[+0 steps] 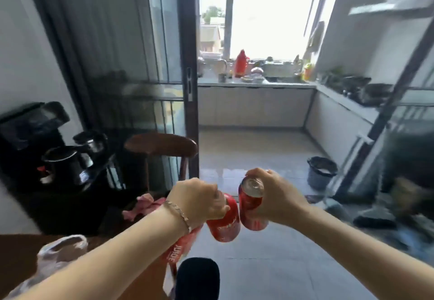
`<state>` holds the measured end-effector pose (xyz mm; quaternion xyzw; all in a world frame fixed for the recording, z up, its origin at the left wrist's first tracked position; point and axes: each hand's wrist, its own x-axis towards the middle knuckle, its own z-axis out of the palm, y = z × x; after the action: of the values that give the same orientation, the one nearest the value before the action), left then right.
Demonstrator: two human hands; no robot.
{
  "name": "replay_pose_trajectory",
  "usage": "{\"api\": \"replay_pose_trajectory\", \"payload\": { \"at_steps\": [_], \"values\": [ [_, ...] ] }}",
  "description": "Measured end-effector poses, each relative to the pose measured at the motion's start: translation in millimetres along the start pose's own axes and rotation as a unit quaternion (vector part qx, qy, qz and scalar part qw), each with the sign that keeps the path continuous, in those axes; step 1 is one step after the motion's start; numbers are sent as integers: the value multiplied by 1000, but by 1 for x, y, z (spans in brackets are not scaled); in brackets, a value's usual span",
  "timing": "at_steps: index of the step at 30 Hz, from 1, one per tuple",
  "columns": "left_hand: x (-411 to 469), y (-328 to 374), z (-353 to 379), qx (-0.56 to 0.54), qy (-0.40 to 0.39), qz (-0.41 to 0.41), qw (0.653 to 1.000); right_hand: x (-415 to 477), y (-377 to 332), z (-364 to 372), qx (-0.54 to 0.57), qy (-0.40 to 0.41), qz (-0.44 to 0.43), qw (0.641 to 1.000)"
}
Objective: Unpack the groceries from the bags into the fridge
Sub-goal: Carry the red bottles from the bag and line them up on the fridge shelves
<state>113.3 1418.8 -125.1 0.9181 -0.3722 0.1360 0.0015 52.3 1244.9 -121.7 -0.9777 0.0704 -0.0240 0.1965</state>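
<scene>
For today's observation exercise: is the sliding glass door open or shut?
Open: the door stands to the left, and floor runs unbroken through the gap to the counter.

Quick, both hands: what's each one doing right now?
Left hand: gripping a red metal drink can from above.
Right hand: gripping a second red metal drink can near its top.

cam: head-worn | faces fwd/down | wide-angle (1 view only)
</scene>
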Motion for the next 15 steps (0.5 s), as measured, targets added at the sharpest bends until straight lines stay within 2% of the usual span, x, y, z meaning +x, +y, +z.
{"api": "replay_pose_trajectory", "payload": {
  "at_steps": [3,8,13,15],
  "values": [
    [58,77,3,-1,-3,74,997,-27,81,-34,6,55,77,995],
    [143,209,13,-82,-43,143,985,-77,210,-96,-8,105,180,978],
    [248,372,1,-159,-46,228,960,-126,351,-184,-40,166,282,944],
    [279,414,-3,-192,-43,251,948,-136,390,-210,-48,177,312,932]
  ]
}}
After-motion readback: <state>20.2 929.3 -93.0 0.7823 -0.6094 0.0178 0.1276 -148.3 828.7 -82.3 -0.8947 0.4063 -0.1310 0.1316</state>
